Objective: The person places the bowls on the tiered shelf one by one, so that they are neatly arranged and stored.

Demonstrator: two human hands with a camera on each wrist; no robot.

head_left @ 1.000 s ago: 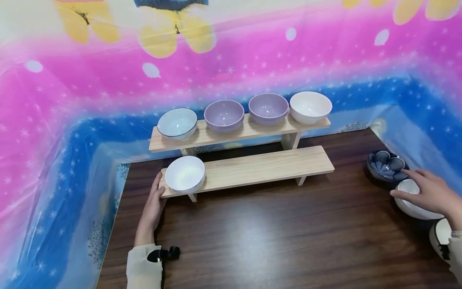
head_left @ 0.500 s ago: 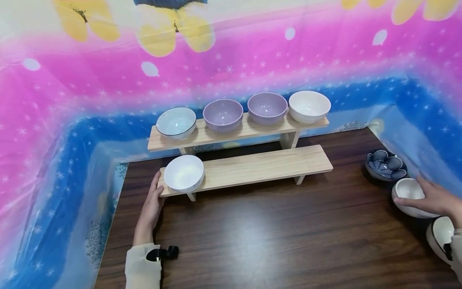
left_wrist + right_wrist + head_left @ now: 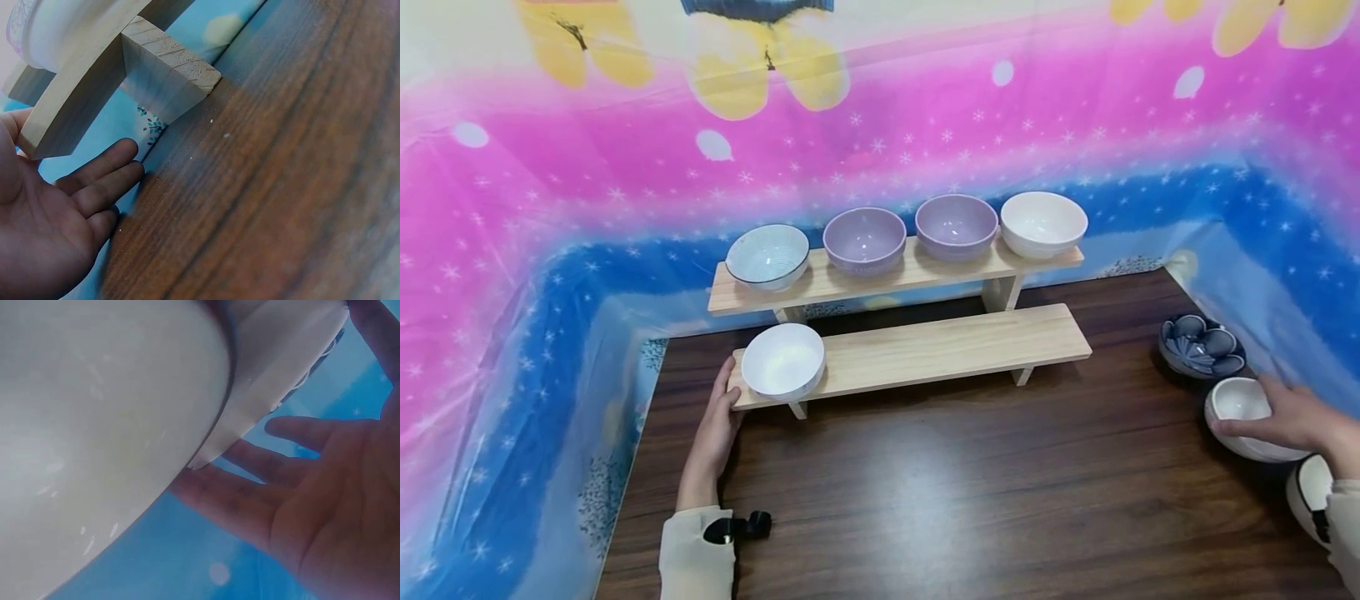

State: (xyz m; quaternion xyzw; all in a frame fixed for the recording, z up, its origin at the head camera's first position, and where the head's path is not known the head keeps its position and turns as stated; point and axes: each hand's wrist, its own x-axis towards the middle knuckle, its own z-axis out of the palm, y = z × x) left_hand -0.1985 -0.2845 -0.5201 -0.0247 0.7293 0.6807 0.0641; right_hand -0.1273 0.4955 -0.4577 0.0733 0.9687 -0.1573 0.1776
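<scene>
At the table's right side my right hand (image 3: 1303,425) grips a white bowl (image 3: 1247,444) by its rim, thumb over the near side and fingers behind. In the right wrist view the fingers lie along the far side of this white bowl (image 3: 284,369), partly covered by a nearer dark-rimmed bowl (image 3: 106,444). My left hand (image 3: 717,433) holds the left end of the lower wooden shelf (image 3: 947,346) between thumb and forefinger. Its other fingers extend free below the board (image 3: 81,94) in the left wrist view. A white bowl (image 3: 783,362) sits on that shelf's left end.
Behind, a raised wooden shelf (image 3: 895,283) carries a pale blue-white bowl (image 3: 767,258), two purple bowls (image 3: 865,242) and a white bowl (image 3: 1043,225). A dark petal-patterned bowl (image 3: 1202,346) and a dark-rimmed white bowl (image 3: 1311,492) flank the gripped one on the brown table (image 3: 925,492).
My right hand has come down from above the white bowl and taken its rim. The bowl has shifted slightly left. The left hand stays on the shelf end.
</scene>
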